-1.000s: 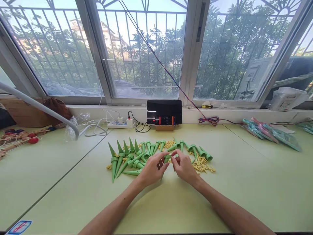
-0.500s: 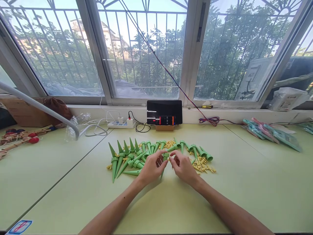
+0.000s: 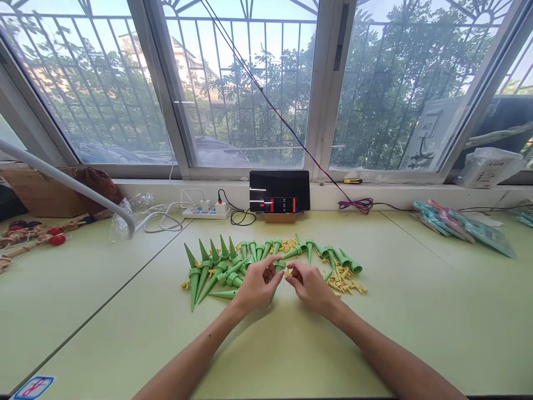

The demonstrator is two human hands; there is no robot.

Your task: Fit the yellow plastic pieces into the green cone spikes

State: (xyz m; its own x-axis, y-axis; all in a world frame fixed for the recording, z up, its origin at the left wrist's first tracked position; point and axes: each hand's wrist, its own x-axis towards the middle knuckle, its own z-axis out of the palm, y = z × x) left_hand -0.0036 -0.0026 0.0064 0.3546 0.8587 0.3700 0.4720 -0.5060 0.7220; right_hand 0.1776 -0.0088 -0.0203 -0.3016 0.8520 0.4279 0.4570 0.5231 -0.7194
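Observation:
My left hand (image 3: 256, 284) is closed around a green plastic cone spike (image 3: 275, 276), holding it with the tip pointing down toward me. My right hand (image 3: 310, 286) pinches a small yellow plastic piece (image 3: 288, 273) right at the spike's open top end. Both hands meet above the pale green table (image 3: 266, 344). Behind them lies a spread of several more green spikes (image 3: 208, 266) and a heap of loose yellow pieces (image 3: 345, 280).
A phone on a stand (image 3: 281, 205) and a dark panel (image 3: 280, 186) stand at the back by the window sill. A power strip (image 3: 206, 210) with cables lies left of them. Packets (image 3: 458, 225) lie at the right, red-and-wood toys (image 3: 37, 236) at the left.
My right hand has moved slightly left, bringing the yellow piece up against the top of the spike. The left hand has tilted the spike a little.

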